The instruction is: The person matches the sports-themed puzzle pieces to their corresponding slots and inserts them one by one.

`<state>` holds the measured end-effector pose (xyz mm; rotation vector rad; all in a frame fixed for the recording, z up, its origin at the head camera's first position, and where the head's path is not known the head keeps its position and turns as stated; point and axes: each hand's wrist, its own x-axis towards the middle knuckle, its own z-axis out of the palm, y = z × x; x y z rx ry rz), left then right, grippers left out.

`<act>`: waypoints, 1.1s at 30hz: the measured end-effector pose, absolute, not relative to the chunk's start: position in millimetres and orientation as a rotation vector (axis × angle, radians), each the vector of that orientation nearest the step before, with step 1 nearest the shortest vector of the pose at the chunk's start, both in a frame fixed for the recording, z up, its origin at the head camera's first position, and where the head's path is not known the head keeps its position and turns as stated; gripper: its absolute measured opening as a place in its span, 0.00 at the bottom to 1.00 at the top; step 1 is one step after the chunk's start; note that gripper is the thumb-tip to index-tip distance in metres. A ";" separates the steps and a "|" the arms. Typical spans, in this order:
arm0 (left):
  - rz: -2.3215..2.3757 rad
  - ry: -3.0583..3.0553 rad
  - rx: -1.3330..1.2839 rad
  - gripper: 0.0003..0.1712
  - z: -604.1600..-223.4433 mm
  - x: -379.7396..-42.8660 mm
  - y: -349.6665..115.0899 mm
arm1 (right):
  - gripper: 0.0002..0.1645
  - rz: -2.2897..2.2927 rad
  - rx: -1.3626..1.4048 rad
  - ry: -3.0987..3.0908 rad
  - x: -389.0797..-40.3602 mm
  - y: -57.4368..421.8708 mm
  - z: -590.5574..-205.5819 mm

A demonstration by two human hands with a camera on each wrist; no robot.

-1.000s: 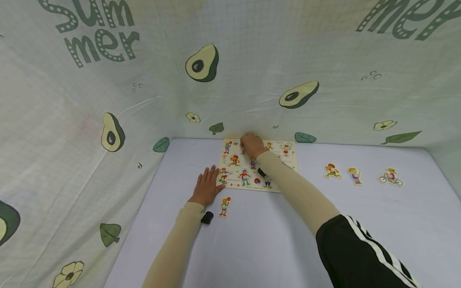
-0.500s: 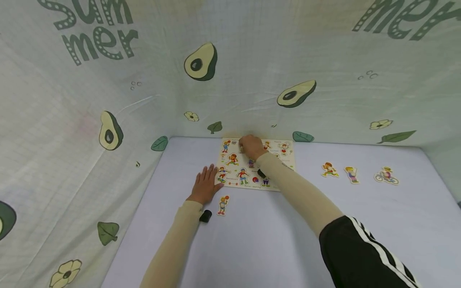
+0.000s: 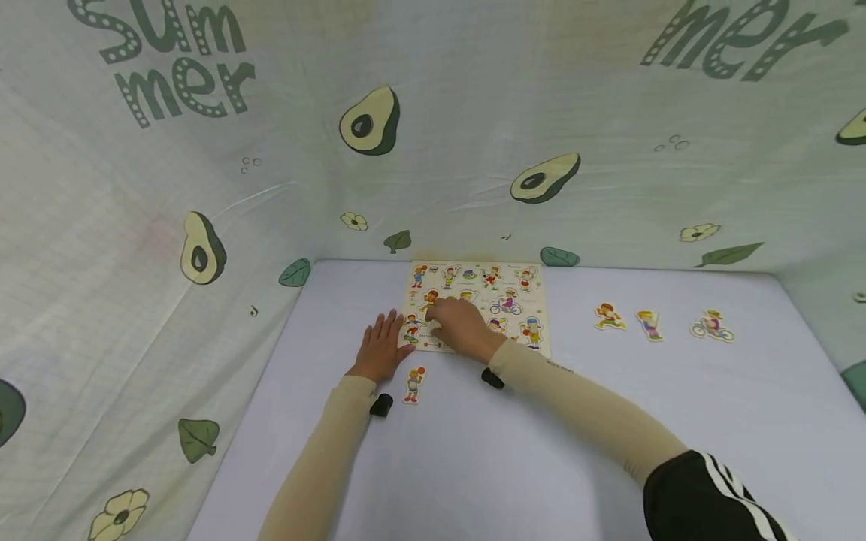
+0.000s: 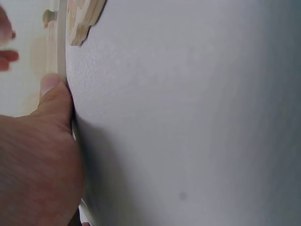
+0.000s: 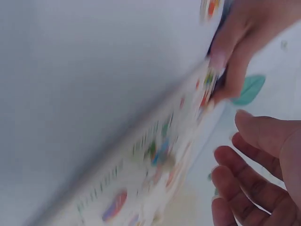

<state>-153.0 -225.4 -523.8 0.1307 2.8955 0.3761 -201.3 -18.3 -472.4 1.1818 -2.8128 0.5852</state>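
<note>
1. Along the far side of a white-covered bench (image 3: 501, 458), a wooden sports puzzle board (image 3: 535, 306) lies flat, its surface filled with small colored athletes, among them a cyclist in the middle row.
2. Above the board's left half, a person's right hand (image 3: 460, 323) reaches in with fingers loosely bent and thumb apart, nothing between them; whether a fingertip touches the board cannot be told.
3. At the board's near-left corner, the left hand (image 3: 379, 349) lies with fingers extended and grasps no piece, its thumb resting on the board's edge.
4. Just in front of the board, near the left hand, a wooden puzzle piece of a player raising an orange ball (image 3: 413, 385) lies on the bench.
5. Well to the right of the board, three pieces form a loose row: a runner (image 3: 610, 316), a standing figure in a yellow cap (image 3: 650, 325) and a cyclist piece (image 3: 712, 326).
6. Behind the bench hangs a pale cloth (image 3: 446, 165) printed with avocados, leaves and the word "Summer."
7. Beige sleeves (image 3: 318, 458) cover both forearms, the right one emerging from a black, white-striped sleeve (image 3: 683, 496).
</note>
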 end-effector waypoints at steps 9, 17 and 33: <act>0.364 2.910 0.151 0.42 -528.2 -154.3 -228.9 | 0.12 0.484 1.412 -2.770 -131.7 -29.2 -482.4; 0.367 2.902 0.164 0.42 -525.3 -153.1 -229.6 | 0.11 0.309 1.429 -2.768 -107.4 -43.7 -490.9; 0.384 2.980 0.197 0.42 -514.8 -149.0 -229.3 | 0.12 0.213 1.251 -2.786 -104.5 -54.3 -499.8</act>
